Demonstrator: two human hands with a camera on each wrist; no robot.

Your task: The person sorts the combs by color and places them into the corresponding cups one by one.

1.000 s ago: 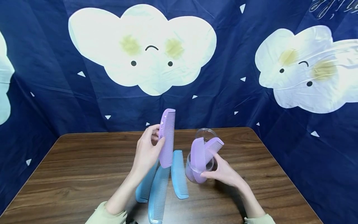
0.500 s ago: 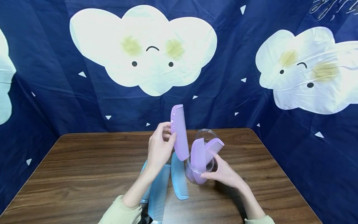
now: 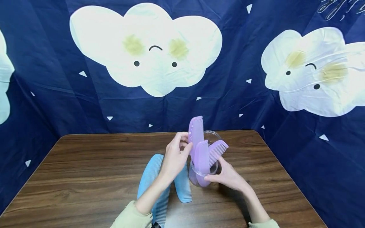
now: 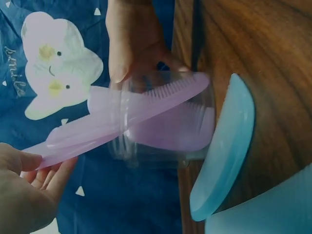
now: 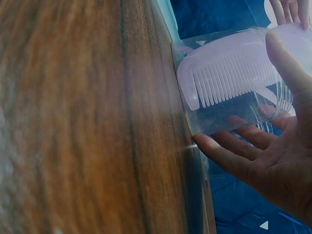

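My left hand [image 3: 175, 158] pinches a purple comb [image 3: 196, 129] by its spine, holding it nearly upright. In the left wrist view that comb's lower part is inside the clear jar [image 4: 165, 157], its tip close to the jar's bottom. Two more purple combs stand in the jar: one upright [image 3: 201, 155], one leaning right [image 3: 218, 150]. My right hand [image 3: 231, 175] grips the jar from the right; in the right wrist view its thumb and fingers lie on opposite sides of it.
Left of the jar, several blue combs lie on the wooden table [image 3: 85, 177]; one blue comb [image 3: 183, 188] is right beside it, another [image 3: 149, 171] under my left forearm. Behind the jar shows a clear round rim [image 3: 212, 133]. A dark blue cloud-print cloth [image 3: 137, 110] hangs behind the table.
My left hand has carried the purple comb to the right and then down, bringing its lower end into the jar. The right hand and jar have hardly moved.
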